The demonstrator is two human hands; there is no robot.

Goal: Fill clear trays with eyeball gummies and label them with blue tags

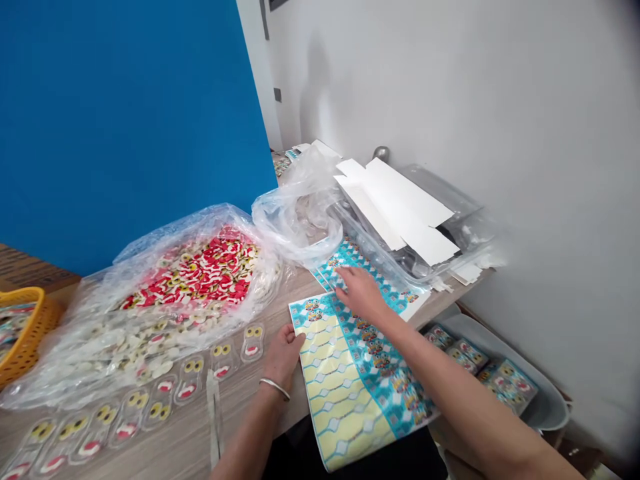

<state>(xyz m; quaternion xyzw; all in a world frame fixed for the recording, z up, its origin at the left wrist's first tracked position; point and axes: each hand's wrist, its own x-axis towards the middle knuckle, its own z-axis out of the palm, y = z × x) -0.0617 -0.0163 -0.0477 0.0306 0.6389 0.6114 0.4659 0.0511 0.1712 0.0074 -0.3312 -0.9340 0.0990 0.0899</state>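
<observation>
A printed sticker sheet hangs over the table's front edge, yellow where labels are gone and blue with small pictures elsewhere. My left hand pinches its left edge between thumb and fingers. Over the sheet's upper part is my right hand, its fingers apart and the fingertips near the blue stickers; whether a label is on them is too small to tell. More blue sheets lie beneath and behind it. To the left, a row of clear plastic trays holds yellow-ringed eyes and red-and-white mouth pieces.
An open plastic bag of red, white and yellow pieces covers the table's left. A yellow basket stands far left. White cardboard lies on a clear bin at the back. Right and below, a grey tub holds packed pieces.
</observation>
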